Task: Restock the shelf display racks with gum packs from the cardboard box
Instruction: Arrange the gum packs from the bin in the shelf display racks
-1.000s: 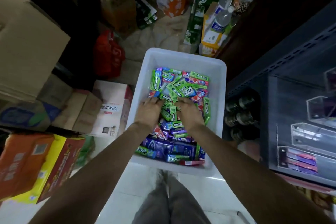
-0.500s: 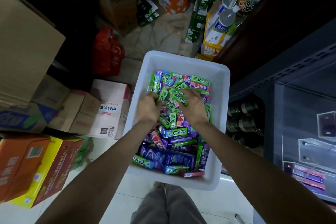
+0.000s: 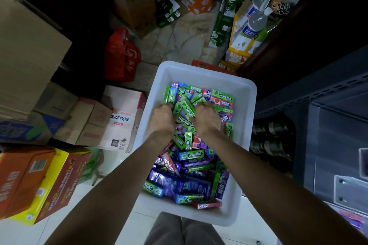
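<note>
Dozens of gum packs [image 3: 191, 155], too jumbled to count, fill one white plastic bin [image 3: 245, 93] on the floor: mostly green Doublemint, some purple and red. Two hands work at the bin's 12 o'clock end, left hand [image 3: 162, 118] and right hand [image 3: 207, 119] apart, fingers curled into green packs. Light, stiff, slick-wrapped; likely best pinched across the long edges.

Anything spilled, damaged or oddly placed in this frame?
Nothing spilled or damaged. One oddity: the gum packs lie jumbled in a white plastic tub, not a cardboard box. Both the left hand and the right hand dig into the green packs.
</note>
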A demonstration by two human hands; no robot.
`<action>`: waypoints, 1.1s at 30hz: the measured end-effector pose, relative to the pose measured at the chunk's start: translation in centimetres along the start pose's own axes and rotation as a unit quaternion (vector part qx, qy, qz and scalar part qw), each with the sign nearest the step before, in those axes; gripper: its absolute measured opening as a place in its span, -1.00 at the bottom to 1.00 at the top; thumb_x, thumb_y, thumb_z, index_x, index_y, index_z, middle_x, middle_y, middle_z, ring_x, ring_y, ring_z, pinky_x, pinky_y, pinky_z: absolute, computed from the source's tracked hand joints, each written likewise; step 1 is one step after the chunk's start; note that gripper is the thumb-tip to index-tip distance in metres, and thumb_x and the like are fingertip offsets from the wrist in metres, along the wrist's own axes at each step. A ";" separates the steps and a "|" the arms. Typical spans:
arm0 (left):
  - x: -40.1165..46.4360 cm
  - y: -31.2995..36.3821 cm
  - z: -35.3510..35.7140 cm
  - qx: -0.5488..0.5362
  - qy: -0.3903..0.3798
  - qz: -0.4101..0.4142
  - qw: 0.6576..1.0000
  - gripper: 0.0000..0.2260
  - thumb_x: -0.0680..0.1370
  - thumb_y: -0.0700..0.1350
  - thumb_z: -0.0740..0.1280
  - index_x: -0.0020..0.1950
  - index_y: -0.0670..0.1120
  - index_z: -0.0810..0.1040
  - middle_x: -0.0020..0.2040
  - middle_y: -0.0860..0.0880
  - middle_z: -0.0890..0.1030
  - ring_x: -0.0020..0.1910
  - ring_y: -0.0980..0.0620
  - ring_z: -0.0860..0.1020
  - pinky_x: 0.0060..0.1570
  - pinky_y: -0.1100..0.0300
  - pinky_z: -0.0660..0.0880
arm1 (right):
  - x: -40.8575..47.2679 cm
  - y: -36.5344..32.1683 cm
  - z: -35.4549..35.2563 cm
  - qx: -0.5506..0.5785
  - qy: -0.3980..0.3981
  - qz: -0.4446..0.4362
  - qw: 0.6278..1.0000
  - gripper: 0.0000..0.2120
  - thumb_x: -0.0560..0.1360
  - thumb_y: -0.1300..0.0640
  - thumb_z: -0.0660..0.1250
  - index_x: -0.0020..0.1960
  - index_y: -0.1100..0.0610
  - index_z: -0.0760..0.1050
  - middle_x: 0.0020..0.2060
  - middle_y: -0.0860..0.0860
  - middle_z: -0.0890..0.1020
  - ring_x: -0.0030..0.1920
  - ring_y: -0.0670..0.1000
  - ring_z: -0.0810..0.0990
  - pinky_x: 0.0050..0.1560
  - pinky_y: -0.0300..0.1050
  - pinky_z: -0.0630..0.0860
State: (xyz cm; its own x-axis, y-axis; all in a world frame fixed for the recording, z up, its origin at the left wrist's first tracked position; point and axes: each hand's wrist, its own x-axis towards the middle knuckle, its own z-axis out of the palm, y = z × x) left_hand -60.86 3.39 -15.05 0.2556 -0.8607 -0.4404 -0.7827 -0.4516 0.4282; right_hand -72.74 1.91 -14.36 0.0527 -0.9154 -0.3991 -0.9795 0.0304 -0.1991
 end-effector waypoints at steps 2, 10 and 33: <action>0.0 0.4 0.0 0.015 -0.014 -0.007 1.000 -0.82 0.54 -0.16 0.34 0.12 -0.16 0.52 0.07 -0.16 0.57 0.02 -0.17 0.56 -0.03 0.00 0.53 | -0.1 -0.2 -0.2 0.016 0.002 0.000 1.000 -0.72 0.52 0.09 0.34 0.15 0.22 0.44 0.10 0.12 0.49 0.08 0.09 0.53 -0.05 -0.06 0.52; -1.1 1.2 -1.7 -0.125 -0.024 -0.038 0.991 -0.73 0.54 -0.07 0.35 0.14 -0.22 0.54 0.06 -0.15 0.61 0.02 -0.12 0.58 -0.06 0.12 0.48 | -1.9 1.7 -2.2 0.333 -0.043 0.023 0.941 -0.59 0.48 0.09 0.38 -0.40 0.08 0.21 -0.47 -0.04 0.31 -0.43 -0.08 0.29 -0.39 -0.16 0.20; -20.3 12.8 -4.9 -0.447 -0.107 0.119 0.880 -0.90 0.43 -0.19 0.47 -0.23 -0.19 0.61 -0.33 -0.01 0.62 -0.33 0.09 0.53 -0.23 0.24 0.49 | -21.0 11.7 -12.4 0.595 0.036 -0.059 0.801 -0.84 0.52 0.28 0.31 0.06 0.19 0.60 -0.13 -0.01 0.67 -0.13 -0.14 0.64 -0.08 -0.30 0.57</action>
State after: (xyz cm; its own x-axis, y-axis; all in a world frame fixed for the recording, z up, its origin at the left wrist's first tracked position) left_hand -73.28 13.92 3.24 -0.0437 -0.9352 -0.3514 -0.0151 -0.3511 0.9362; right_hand -87.73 16.49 2.82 0.0774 -0.9594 -0.2711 -0.0878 0.2643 -0.9604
